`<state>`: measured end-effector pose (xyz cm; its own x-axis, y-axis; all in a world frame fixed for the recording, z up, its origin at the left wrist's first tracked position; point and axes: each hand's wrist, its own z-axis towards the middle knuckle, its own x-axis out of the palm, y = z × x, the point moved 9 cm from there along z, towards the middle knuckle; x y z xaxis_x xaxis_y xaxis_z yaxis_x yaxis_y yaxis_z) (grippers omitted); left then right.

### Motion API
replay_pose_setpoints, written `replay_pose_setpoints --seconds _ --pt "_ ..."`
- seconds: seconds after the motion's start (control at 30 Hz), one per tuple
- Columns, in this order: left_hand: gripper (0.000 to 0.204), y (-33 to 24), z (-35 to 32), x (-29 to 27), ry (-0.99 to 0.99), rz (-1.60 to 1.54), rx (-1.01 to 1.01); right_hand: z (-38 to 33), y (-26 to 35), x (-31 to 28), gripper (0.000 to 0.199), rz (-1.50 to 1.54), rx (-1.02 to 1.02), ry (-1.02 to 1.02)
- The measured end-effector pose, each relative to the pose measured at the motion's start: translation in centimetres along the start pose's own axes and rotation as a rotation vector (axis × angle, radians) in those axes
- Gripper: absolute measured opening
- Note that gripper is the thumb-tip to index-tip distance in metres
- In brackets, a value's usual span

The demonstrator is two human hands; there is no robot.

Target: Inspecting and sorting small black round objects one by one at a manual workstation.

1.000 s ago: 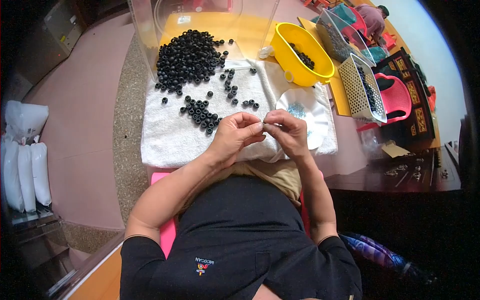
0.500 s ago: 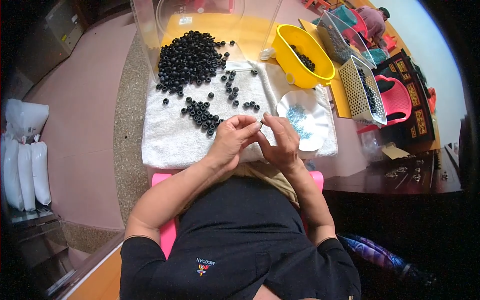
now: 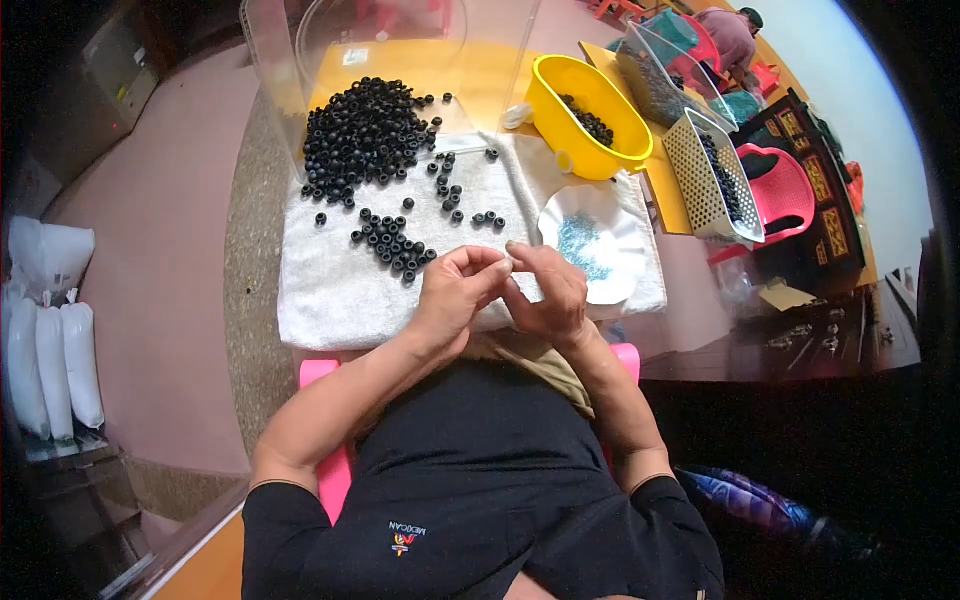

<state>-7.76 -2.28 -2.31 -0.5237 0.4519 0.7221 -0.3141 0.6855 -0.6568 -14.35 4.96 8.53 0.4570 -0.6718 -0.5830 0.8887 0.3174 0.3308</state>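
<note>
My left hand (image 3: 457, 297) and my right hand (image 3: 552, 297) meet over the near edge of a white towel (image 3: 330, 300). Thumb and fingertips of both are pinched together at one spot; whatever sits between them is too small and covered to make out. Just beyond my left hand lies a cluster of black beads (image 3: 390, 240), each with a hole. A big heap of the same beads (image 3: 365, 135) rises farther back on the left. Beside my right hand stands a white wavy-rimmed plate (image 3: 625, 250) with tiny pale blue pieces (image 3: 582, 245) on it.
A transparent plastic box (image 3: 270, 90) stands around the bead heap. Behind the plate are a yellow tub (image 3: 545, 100) with black pieces and a perforated cream basket (image 3: 700, 190). A person (image 3: 728, 38) bends over at the far right. White filled bags (image 3: 50, 360) stand at left.
The whole view has shifted slightly, with the table items lower and more to the left. A small dark bead showed at my fingertips before; now the fingers cover that spot.
</note>
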Motion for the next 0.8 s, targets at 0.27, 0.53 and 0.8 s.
replay_pose_setpoints --seconds 0.27,0.53,0.8 --pt "0.013 0.1 0.2 -0.1 0.006 0.044 0.002 -0.5 -0.7 -0.4 0.038 0.062 0.042 -0.019" --pt "0.018 -0.6 -0.1 0.4 0.002 0.04 0.034 2.4 -3.3 -5.4 0.029 -0.091 0.125 -0.21" --pt "0.018 -0.2 0.0 -0.1 -0.016 0.099 0.033 10.5 -12.3 -11.2 0.023 -0.355 0.114 -0.341"
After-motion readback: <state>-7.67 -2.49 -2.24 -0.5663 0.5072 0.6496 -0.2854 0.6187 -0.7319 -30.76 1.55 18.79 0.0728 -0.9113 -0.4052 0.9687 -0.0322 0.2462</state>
